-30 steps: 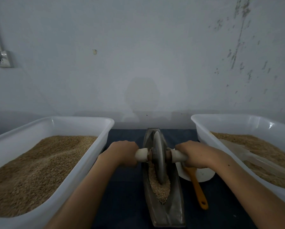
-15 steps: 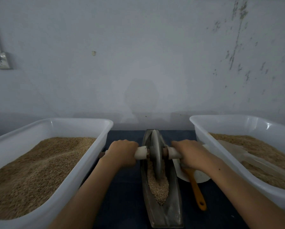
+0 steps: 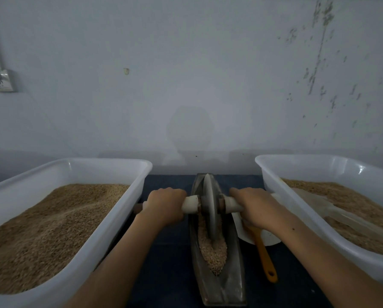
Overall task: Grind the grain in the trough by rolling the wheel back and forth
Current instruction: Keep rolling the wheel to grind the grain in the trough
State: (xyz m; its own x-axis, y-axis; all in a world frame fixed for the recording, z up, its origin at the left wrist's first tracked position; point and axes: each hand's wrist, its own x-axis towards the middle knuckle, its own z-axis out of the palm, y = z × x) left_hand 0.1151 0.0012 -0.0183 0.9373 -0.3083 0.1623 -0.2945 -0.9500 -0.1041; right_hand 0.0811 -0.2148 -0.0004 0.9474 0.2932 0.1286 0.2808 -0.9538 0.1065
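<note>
Under both hands [image 3: 166,204] [image 3: 256,206], handle [image 3: 191,203] ends stay hidden.

The trough [image 3: 219,283] and wheel [image 3: 209,210] looked like dull grey metal, worn and matt. The wheel's handles [image 3: 191,204] appeared smooth, pale plastic. Both tubs [image 3: 110,221] were glossy translucent white plastic. The grain [image 3: 215,252] looked coarse and dry. The wall [image 3: 186,74] was matt, its paint flaking.

Left hand [image 3: 165,205] and right hand [image 3: 256,207] grip the wheel [image 3: 209,210] axle (grain [image 3: 215,252] fills the trough [image 3: 230,278]).
</note>
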